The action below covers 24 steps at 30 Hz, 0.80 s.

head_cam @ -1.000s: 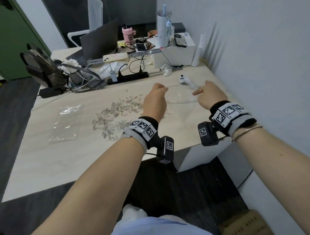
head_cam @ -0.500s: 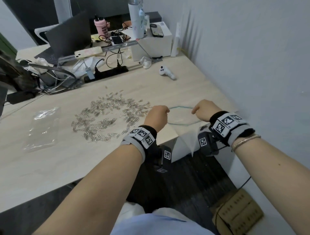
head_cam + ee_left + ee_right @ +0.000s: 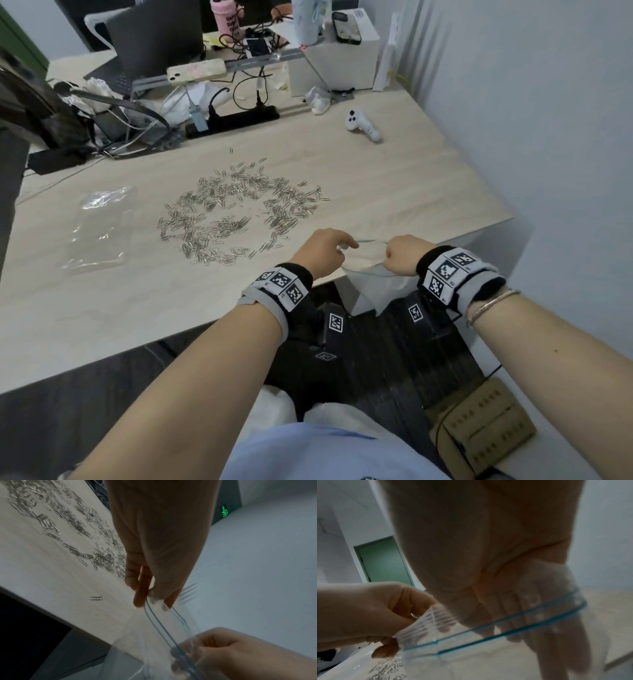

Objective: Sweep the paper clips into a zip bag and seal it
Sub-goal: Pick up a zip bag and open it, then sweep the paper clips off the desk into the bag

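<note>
A wide scatter of silver paper clips (image 3: 239, 212) lies on the light wooden table (image 3: 394, 192). At the table's near edge both hands hold a clear zip bag (image 3: 371, 274) with a blue zip line; its body hangs down past the edge. My left hand (image 3: 342, 248) pinches the bag's rim (image 3: 147, 601) just right of the clips. My right hand (image 3: 390, 255) grips the opposite rim, and its fingers (image 3: 539, 615) show through the plastic. The bag's mouth (image 3: 488, 639) is parted. One stray clip (image 3: 96, 598) lies near the edge.
A second clear bag (image 3: 99, 226) lies flat left of the clips. A white controller (image 3: 363, 125), a black power strip (image 3: 233, 121), cables, a laptop (image 3: 154, 41) and a white box (image 3: 335, 61) crowd the far side. A wall runs along the right. A cardboard box (image 3: 479, 428) sits on the floor.
Both hands drew the zip bag from the far middle of the table back to the near edge, where it now hangs over. The hands have come closer together.
</note>
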Available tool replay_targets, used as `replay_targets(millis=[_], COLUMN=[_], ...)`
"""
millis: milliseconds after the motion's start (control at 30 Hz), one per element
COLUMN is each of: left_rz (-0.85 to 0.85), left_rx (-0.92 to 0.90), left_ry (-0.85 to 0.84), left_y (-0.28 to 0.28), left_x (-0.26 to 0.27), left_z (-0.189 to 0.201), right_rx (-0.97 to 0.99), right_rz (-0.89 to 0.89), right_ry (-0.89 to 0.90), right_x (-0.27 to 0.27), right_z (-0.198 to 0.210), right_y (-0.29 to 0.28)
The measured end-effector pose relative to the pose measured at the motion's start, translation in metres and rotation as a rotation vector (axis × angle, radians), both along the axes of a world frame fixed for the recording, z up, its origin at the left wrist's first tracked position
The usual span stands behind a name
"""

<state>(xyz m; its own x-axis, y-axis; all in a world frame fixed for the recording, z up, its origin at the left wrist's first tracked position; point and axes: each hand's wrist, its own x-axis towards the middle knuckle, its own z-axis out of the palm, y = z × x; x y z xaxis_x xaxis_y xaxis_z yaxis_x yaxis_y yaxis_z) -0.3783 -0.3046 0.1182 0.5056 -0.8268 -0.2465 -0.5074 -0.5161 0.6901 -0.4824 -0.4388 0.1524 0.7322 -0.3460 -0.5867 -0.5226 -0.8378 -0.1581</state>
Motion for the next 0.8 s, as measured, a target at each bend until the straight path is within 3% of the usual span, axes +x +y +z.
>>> replay_targets(millis=[200, 333, 500, 600, 800], left_rz=[0.015, -0.052, -0.006, 0.074, 0.214], left_rx=[0.068, 0.152, 0.208, 0.225, 0.318], left_ry=[-0.055, 0.047, 0.150, 0.164, 0.105], left_y=[0.008, 0.019, 0.039, 0.057, 0.099], left_x=[0.005, 0.005, 0.001, 0.001, 0.015], left_z=[-0.002, -0.007, -0.034, -0.046, -0.061], right_rx=[0.001, 0.260, 0.298, 0.318, 0.264], right_rz=[-0.023, -0.118, -0.052, -0.067, 0.118], right_ry=[0.126, 0.132, -0.215, -0.303, -0.116], right_x=[0.011, 0.005, -0.002, 0.003, 0.024], right_z=[-0.007, -0.020, -0.053, -0.069, -0.089], right_y=[0.001, 0.004, 0.013, 0.022, 0.052])
